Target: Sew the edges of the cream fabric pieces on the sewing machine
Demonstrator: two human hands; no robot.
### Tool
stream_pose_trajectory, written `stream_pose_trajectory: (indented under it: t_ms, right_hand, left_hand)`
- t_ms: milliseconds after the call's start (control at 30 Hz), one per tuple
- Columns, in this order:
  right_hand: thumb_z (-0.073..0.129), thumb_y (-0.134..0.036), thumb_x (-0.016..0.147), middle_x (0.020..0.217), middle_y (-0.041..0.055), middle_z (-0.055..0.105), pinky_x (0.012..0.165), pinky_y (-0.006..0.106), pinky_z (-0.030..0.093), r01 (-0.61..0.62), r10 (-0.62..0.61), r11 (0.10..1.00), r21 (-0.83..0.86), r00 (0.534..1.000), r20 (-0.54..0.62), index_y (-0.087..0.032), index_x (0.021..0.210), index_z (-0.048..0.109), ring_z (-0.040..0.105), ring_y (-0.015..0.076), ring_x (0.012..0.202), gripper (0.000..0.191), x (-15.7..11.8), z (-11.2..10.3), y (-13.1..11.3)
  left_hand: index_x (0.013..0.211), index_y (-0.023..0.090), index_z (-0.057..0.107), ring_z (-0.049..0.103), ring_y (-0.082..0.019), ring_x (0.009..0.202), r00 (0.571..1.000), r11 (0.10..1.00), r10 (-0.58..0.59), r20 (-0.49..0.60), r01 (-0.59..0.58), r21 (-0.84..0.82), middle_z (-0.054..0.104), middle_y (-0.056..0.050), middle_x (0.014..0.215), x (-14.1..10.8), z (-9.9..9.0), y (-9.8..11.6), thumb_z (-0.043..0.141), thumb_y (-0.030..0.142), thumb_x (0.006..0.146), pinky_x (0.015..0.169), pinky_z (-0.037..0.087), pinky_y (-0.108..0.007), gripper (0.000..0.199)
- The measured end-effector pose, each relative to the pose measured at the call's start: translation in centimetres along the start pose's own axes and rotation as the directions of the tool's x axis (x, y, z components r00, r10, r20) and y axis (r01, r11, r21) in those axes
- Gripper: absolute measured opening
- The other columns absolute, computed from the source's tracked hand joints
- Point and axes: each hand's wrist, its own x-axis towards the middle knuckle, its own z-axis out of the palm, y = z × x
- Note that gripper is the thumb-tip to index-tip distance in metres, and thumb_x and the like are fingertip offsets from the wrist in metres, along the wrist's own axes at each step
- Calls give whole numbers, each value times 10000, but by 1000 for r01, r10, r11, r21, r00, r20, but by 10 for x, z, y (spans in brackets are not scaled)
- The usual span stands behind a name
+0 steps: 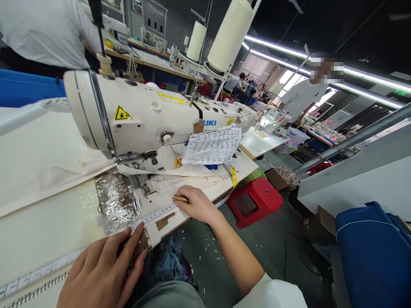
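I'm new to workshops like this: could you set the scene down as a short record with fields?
Left hand: lying across a measuring strip
Right hand: gripping a wooden-handled tool
Machine: cream sewing machine with a yellow warning triangle
Cloth: cream fabric, spread to the machine's left
Paper: handwritten sheet, hanging at the machine's front
Nearby: red stool, past the right hand

White sewing machine (138, 115), on bench (247, 164), with sheet of handwritten figures (213, 145) at its front. Right hand (195, 203): grip around wooden-handled tool (182, 199), slender metal shaft. Left hand (102, 261): fingers extended across measuring tape (160, 212). Cream thread cones (229, 36), behind. Red stool (258, 199), beside bench.
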Motion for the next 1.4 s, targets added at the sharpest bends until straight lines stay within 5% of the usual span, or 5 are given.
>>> stream_pose_trajectory:
  t_ms: [233, 1400]
  right_hand:
    - [671, -61, 879, 768, -54, 551, 704, 278, 451, 41, -42, 998, -36, 999, -26, -177, 775, 582, 567, 148, 754, 180, 0, 4, 4]
    - [676, -129, 922, 821, -35, 610, 737, 312, 512, 101, -104, 994, -45, 990, -90, -164, 827, 622, 613, 154, 788, 115, -3, 10, 13]
  left_hand:
    - [1406, 130, 520, 578, -319, 924, 999, 998, 40, 4, -40, 45, 653, -147, 1066, 5, -5, 2, 379, 342, 1015, 829, 421, -453, 467]
    - [1406, 175, 541, 589, -305, 970, 998, 996, 59, 32, -61, 71, 657, -130, 1099, -2, 0, -7, 443, 417, 996, 842, 440, -431, 486]
